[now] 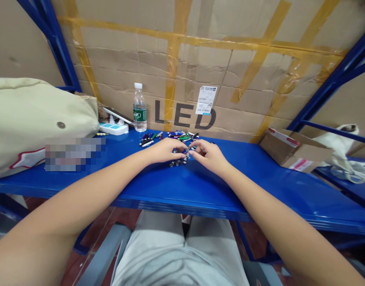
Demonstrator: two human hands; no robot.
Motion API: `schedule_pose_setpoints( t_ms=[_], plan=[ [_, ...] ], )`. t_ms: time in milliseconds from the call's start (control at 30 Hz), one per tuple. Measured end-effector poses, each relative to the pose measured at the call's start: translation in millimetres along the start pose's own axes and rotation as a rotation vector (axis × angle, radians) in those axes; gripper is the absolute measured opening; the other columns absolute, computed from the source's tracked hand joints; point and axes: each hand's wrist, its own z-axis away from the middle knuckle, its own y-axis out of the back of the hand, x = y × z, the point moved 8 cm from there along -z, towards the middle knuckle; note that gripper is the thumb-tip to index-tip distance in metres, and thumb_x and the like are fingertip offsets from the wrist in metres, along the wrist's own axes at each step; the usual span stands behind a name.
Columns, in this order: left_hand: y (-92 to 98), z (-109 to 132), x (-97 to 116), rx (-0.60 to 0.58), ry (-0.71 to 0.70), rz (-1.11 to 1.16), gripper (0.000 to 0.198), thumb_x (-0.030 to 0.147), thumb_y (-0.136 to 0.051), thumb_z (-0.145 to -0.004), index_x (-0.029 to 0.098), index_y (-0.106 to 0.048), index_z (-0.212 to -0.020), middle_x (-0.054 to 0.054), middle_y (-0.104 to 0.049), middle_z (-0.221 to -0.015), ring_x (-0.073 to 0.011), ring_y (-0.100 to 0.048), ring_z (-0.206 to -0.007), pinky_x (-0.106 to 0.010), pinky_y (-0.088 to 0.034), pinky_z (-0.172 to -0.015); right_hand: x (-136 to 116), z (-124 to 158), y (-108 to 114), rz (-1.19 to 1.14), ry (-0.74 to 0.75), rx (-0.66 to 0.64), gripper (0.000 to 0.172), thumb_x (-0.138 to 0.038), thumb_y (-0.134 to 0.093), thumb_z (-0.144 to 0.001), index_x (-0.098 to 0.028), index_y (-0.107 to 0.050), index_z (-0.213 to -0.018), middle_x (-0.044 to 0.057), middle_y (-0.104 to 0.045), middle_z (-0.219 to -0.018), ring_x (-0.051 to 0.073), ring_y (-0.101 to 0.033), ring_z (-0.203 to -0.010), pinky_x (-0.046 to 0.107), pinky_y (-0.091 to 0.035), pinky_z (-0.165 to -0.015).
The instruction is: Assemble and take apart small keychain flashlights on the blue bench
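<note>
Above the blue table, my left hand (pixel 168 150) and my right hand (pixel 210 155) meet with fingertips almost touching. Both hands are closed in a pinch; a small metallic bit shows between them, too small to name. Under and just in front of my left fingers lie several small shiny metal pieces (pixel 178 163). Behind the hands, a loose heap of coloured pen-like tubes (pixel 182 136) in green, blue and silver spreads over the table, partly hidden by my fingers. More dark and silver tubes (pixel 147 142) lie left of the heap.
A water bottle (pixel 140 109) stands at the back of the blue table (pixel 176 186), beside a white power strip (pixel 113 128). On the left sits a large cream bag (pixel 36 119). An open cardboard box (pixel 295 149) is at the right. A big taped carton (pixel 125 59) forms the back wall.
</note>
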Motion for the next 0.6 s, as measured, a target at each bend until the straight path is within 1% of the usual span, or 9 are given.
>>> schedule_pose_setpoints(
  t_ms=[67, 100, 167, 267, 400, 467, 600],
  plan=[
    [1.9, -0.1, -2.5, 0.02, 0.018, -0.001, 0.019, 0.025, -0.058, -0.083, 0.018, -0.065, -0.099, -0.003, -0.069, -0.088, -0.0148, -0.061, -0.079, -0.026, -0.044, -0.072, 2.7, 0.5, 0.9, -0.001, -0.016, 0.005, 0.015, -0.031, -0.053, -0.084, -0.018, -0.057, -0.09, -0.006, -0.04, -0.057, 0.009, -0.038, -0.051, 0.022, -0.031, -0.053],
    [3.1, -0.2, -4.1, 0.033, 0.028, -0.015, 0.02, 0.024, -0.058, -0.083, 0.018, -0.065, -0.1, -0.003, -0.069, -0.089, -0.015, -0.061, -0.08, -0.026, -0.044, -0.073, 3.8, 0.8, -0.9, 0.005, -0.022, -0.016, 0.013, -0.03, -0.053, -0.084, -0.018, -0.057, -0.087, -0.006, -0.04, -0.057, 0.009, -0.038, -0.051, 0.022, -0.031, -0.053],
    [5.1, -0.2, -7.2, 0.051, 0.042, -0.058, 0.02, 0.025, -0.058, -0.082, 0.018, -0.065, -0.099, -0.004, -0.069, -0.092, -0.0157, -0.061, -0.082, -0.027, -0.044, -0.074, 4.7, 1.7, -9.6, 0.037, -0.02, -0.11, 0.012, -0.029, -0.054, -0.083, -0.018, -0.058, -0.085, -0.006, -0.042, -0.056, 0.009, -0.039, -0.052, 0.022, -0.031, -0.053],
    [6.8, 0.1, -11.8, 0.064, 0.063, -0.098, 0.018, 0.025, -0.058, -0.082, 0.018, -0.066, -0.097, -0.004, -0.069, -0.093, -0.016, -0.061, -0.084, -0.027, -0.044, -0.074, 4.3, 4.7, -26.0, 0.081, -0.007, -0.267, 0.014, -0.028, -0.055, -0.083, -0.018, -0.063, -0.089, -0.005, -0.047, -0.058, 0.01, -0.043, -0.054, 0.022, -0.031, -0.055],
    [6.4, 0.7, -14.0, 0.056, 0.077, -0.108, 0.018, 0.026, -0.057, -0.082, 0.018, -0.065, -0.097, -0.004, -0.069, -0.095, -0.0164, -0.061, -0.085, -0.028, -0.044, -0.076, 4.8, 7.5, -41.1, 0.097, -0.022, -0.389, 0.018, -0.028, -0.057, -0.083, -0.019, -0.065, -0.096, -0.002, -0.054, -0.064, 0.01, -0.046, -0.056, 0.022, -0.031, -0.055],
    [5.5, 0.9, -13.2, 0.048, 0.074, -0.109, 0.019, 0.027, -0.057, -0.082, 0.018, -0.065, -0.097, -0.004, -0.069, -0.096, -0.0168, -0.061, -0.085, -0.029, -0.045, -0.076, 7.0, 7.5, -43.7, 0.11, -0.037, -0.408, 0.018, -0.026, -0.057, -0.083, -0.018, -0.066, -0.096, -0.001, -0.056, -0.066, 0.011, -0.048, -0.058, 0.022, -0.031, -0.055],
    [4.6, 1.1, -10.7, 0.046, 0.058, -0.101, 0.02, 0.026, -0.058, -0.082, 0.017, -0.065, -0.099, -0.005, -0.069, -0.097, -0.0168, -0.061, -0.087, -0.029, -0.045, -0.078, 13.9, 6.6, -40.9, 0.118, -0.06, -0.39, 0.015, -0.024, -0.057, -0.083, -0.018, -0.067, -0.093, -0.001, -0.058, -0.065, 0.011, -0.049, -0.058, 0.023, -0.033, -0.058]
  ],
)
